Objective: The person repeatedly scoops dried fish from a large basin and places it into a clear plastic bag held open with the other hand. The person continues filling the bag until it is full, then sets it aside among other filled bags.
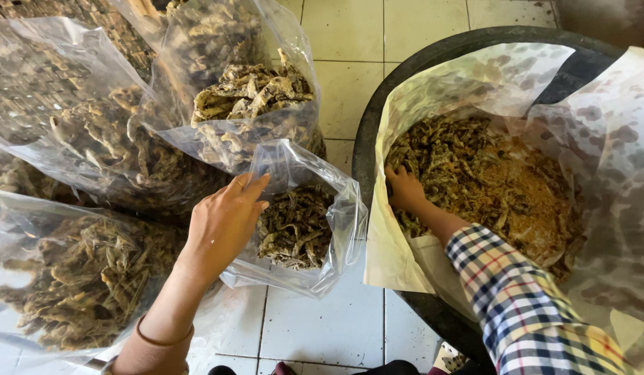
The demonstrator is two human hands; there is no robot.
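Note:
My left hand point(224, 219) grips the rim of a small clear plastic bag point(322, 229) lying on the tiled floor, holding its mouth up; the bag is partly filled with dried brown-green crisps point(294, 226). My right hand point(405, 187), in a plaid sleeve, is pushed fingers-down into a heap of the same dried crisps point(474, 173) inside a large dark round tub point(367, 132) lined with pale paper. The fingers are buried, so what they grasp is hidden.
Several big clear bags full of the dried crisps point(245, 97) are stacked at the left and back. Another full bag point(65, 278) lies at lower left. White tiled floor point(329, 326) shows between the bags and the tub.

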